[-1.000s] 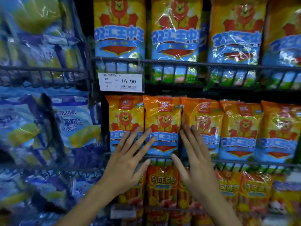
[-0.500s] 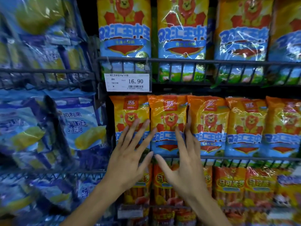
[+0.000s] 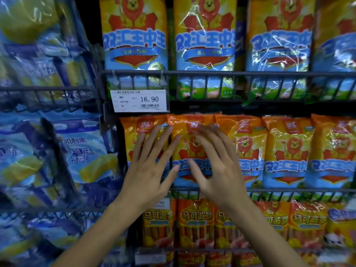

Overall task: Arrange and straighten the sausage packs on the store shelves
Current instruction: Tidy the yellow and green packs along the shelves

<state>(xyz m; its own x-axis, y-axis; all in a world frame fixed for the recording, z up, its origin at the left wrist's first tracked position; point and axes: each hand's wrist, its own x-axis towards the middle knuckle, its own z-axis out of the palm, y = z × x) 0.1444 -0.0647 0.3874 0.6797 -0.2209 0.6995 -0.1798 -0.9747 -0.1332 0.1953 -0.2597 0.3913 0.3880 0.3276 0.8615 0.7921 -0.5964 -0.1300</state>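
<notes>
Sausage pack: an orange-topped pack with a lion print (image 3: 192, 151) stands upright on the middle wire shelf, second from the left in its row, its top edge a little ahead of its neighbours.
Left hand: the left hand (image 3: 148, 170) is spread flat with straight fingers, lying across the seam between the leftmost pack (image 3: 133, 135) and the second pack; it grips nothing.
Right hand: the right hand (image 3: 215, 170) is likewise flat and spread, fingers straight, laid on the front of the second pack's right half; it holds nothing.
Same row: three more lion packs (image 3: 289, 151) stand side by side to the right, touching each other.
Shelf rail: a dark wire rail (image 3: 289, 190) runs across the feet of this row.
Upper shelf: taller blue-and-yellow lion packs (image 3: 204, 41) stand behind another wire rail (image 3: 231, 74).
Price tag: a white tag reading 16.90 (image 3: 139, 100) hangs from the upper rail, just above the leftmost pack.
Lower shelf: orange packs of long sausages (image 3: 195, 218) stand below.
Left bay: blue packs with yellow corn shapes (image 3: 81, 155) fill the neighbouring shelves, blurred.
</notes>
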